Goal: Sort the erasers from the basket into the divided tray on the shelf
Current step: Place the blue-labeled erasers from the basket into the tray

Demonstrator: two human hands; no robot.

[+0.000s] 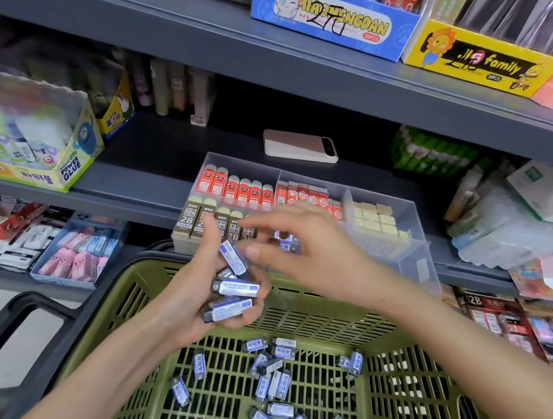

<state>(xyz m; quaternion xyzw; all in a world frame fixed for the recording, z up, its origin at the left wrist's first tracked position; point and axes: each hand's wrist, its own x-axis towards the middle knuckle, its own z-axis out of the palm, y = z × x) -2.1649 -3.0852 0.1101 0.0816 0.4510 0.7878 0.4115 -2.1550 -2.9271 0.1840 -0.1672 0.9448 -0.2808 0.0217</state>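
My left hand (203, 290) is raised over the green basket (417, 415) and grips a small stack of black erasers with blue-white sleeves (235, 287). My right hand (302, 246) hovers just right of that stack with fingers spread and nothing in it, in front of the clear divided tray (411, 255) on the shelf. The tray holds red-sleeved erasers (236, 186), brown 2B erasers (194, 219), plain cream erasers (375, 219) and a few blue-sleeved ones (283, 241) partly hidden behind my right hand. Several loose blue-sleeved erasers (274, 381) lie on the basket floor.
A pink-and-white phone (299, 146) lies on the shelf behind the tray. A Power Glue box (34, 147) stands at the left, green packs (436, 155) and plastic-wrapped goods at the right. The grey shelf above (218, 40) carries display boxes. Black basket handles (32, 316) sit at the left.
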